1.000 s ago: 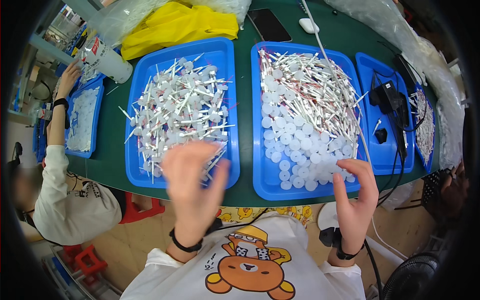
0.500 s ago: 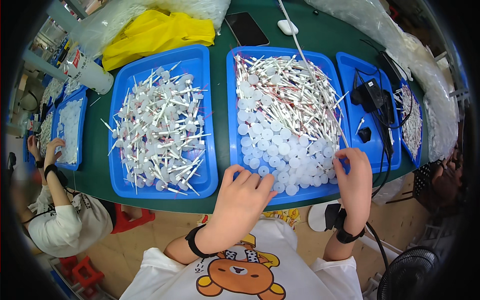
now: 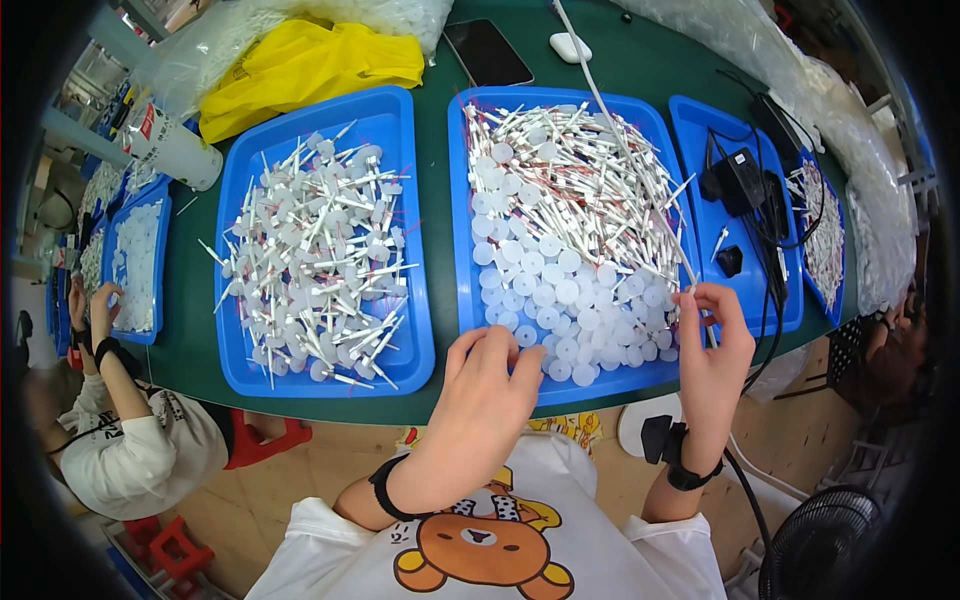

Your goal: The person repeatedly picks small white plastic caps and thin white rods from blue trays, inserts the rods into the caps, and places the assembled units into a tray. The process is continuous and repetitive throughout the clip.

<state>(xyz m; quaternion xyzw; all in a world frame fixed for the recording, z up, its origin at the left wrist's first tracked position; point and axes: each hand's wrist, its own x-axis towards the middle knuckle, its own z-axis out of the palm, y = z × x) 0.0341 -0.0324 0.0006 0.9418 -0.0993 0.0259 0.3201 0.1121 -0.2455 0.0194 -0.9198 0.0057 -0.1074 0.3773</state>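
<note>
My right hand [image 3: 718, 335] pinches the lower end of a long, thin white cable [image 3: 628, 150] at the near right corner of a blue tray [image 3: 461, 290]. The cable runs up across this tray to the far table edge. My left hand [image 3: 478, 400] bends over the tray's near rim, fingers curled down at the translucent white discs [image 3: 566, 291]; its fingertips are partly hidden, and I cannot make out what they hold. Behind the discs lies a heap of thin white sticks with red wires [image 3: 590, 200].
Another blue tray [image 3: 424, 300] at left holds sticks fitted with discs. To the right, a smaller blue tray [image 3: 790, 318] carries a black power adapter [image 3: 740, 183] and cables. A phone [image 3: 488, 53], white case [image 3: 570, 47], yellow bag [image 3: 310, 75] and cup [image 3: 175, 150] stand farther back. A co-worker [image 3: 140, 440] sits at left.
My left hand has drawn its fingers closer together over the discs. My right hand has turned and its fingers have shifted slightly on the cable end. The co-worker's hands have moved a little.
</note>
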